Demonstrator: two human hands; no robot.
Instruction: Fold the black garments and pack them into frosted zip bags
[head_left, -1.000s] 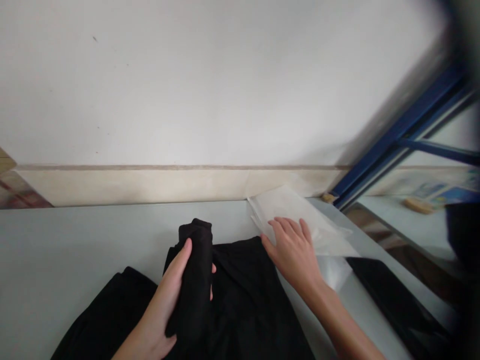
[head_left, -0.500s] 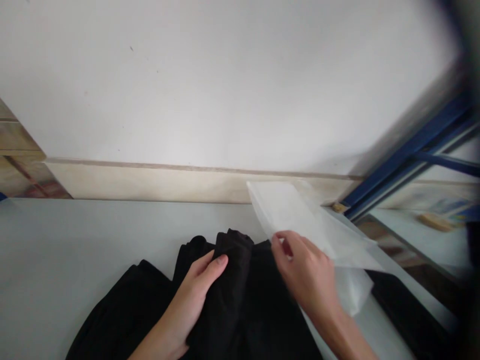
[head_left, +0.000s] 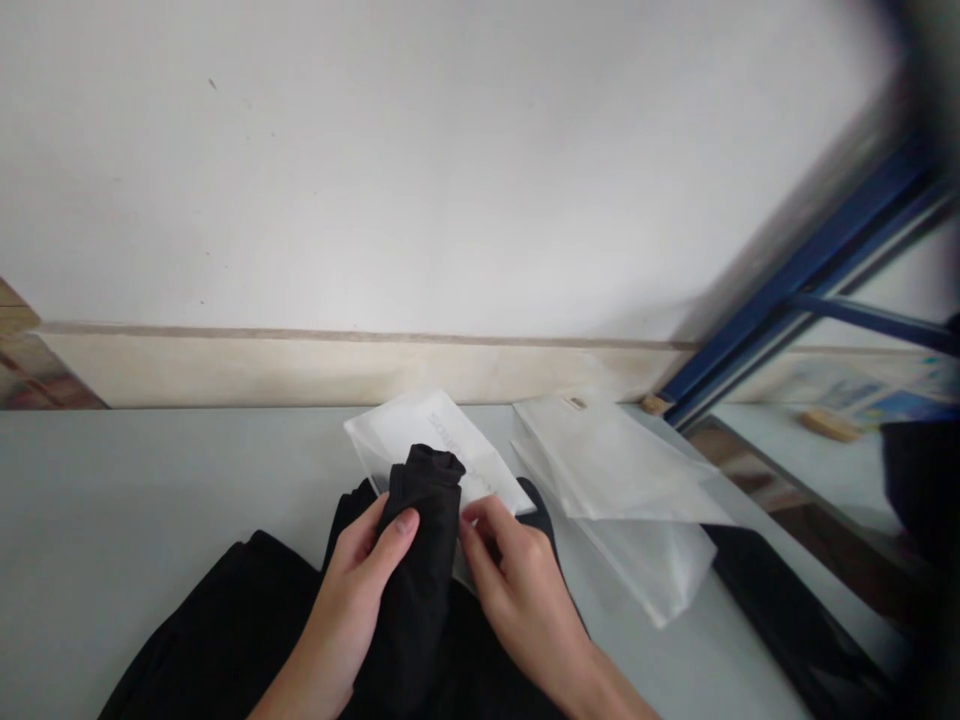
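Observation:
My left hand (head_left: pixel 356 575) is closed around a folded black garment (head_left: pixel 421 540), thumb on the near face, its bunched top end pointing up. To the right of it, my right hand (head_left: pixel 521 590) pinches the edge of a translucent white plastic bag (head_left: pixel 442 425) with faint grey lettering. That bag lies behind the garment, which hides part of it; whether any cloth is inside I cannot tell. More black fabric (head_left: pixel 225 630) spreads loosely under and left of both hands.
Several flat translucent bags (head_left: pixel 600 450) lie on the grey table (head_left: pixel 187 450) at the right. A long black object (head_left: pixel 787 610) is beside them. The white wall (head_left: pixel 412 180) rises behind the table, and a blue frame (head_left: pixel 795 270) stands at the right.
My right hand has moved left, bringing one bag from the stack of bags to behind the garment. My left hand keeps its hold on the garment. The view has shifted slightly.

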